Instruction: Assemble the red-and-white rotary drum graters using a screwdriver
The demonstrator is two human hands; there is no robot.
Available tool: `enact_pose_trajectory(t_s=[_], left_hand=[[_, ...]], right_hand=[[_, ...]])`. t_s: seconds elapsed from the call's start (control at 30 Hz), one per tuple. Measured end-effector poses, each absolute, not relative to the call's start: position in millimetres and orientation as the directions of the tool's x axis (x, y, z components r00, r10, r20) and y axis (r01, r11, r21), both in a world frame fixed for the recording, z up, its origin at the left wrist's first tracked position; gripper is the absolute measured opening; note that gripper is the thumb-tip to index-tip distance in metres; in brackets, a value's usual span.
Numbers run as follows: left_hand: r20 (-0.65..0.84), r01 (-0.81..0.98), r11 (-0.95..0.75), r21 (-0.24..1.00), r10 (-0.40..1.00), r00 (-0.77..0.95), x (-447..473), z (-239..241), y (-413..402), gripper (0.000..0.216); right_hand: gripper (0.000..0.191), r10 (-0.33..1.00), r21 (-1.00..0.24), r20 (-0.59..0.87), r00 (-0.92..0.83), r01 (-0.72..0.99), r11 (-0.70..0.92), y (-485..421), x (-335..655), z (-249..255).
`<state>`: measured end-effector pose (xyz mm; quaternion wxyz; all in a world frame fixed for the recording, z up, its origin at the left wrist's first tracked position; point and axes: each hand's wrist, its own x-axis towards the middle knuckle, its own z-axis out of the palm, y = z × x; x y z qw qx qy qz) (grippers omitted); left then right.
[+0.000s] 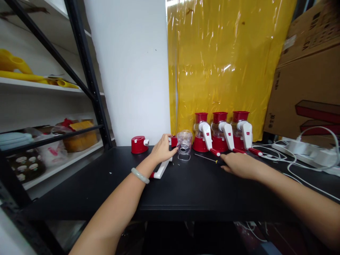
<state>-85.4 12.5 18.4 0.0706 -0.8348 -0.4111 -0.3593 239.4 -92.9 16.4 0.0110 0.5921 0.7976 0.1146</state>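
We record a black table top set against a plain white wall. To the right of the wall we list a crinkled yellow plastic sheet, glossy with reflected light. At left we note a black metal rack with white shelves. At right, stacked cardboard boxes; below them, a white power strip with loose white cables.
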Motion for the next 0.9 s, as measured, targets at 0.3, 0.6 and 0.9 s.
enact_pose_trajectory(t_s=[0.3,0.6,0.9], left_hand=[[0.395,0.644,-0.75,0.151,0.643,0.656,-93.7,18.8,21.2,0.015],[0.268,0.601,-0.776,0.193,0.631,0.728,-92.5,12.1,26.8,0.02],[0.257,0.635,-0.766,0.1,0.636,0.727,-84.0,7.4,26.5,0.02]], right_hand=[[0.028,0.865,-0.145,0.385,-0.322,0.905,0.401,-100.5,241.6,120.8],[0.036,0.704,-0.679,0.688,0.178,0.499,0.538,-23.9,231.4,64.2],[0.03,0.684,-0.681,0.69,0.237,0.533,0.502,-8.6,224.2,26.9]])
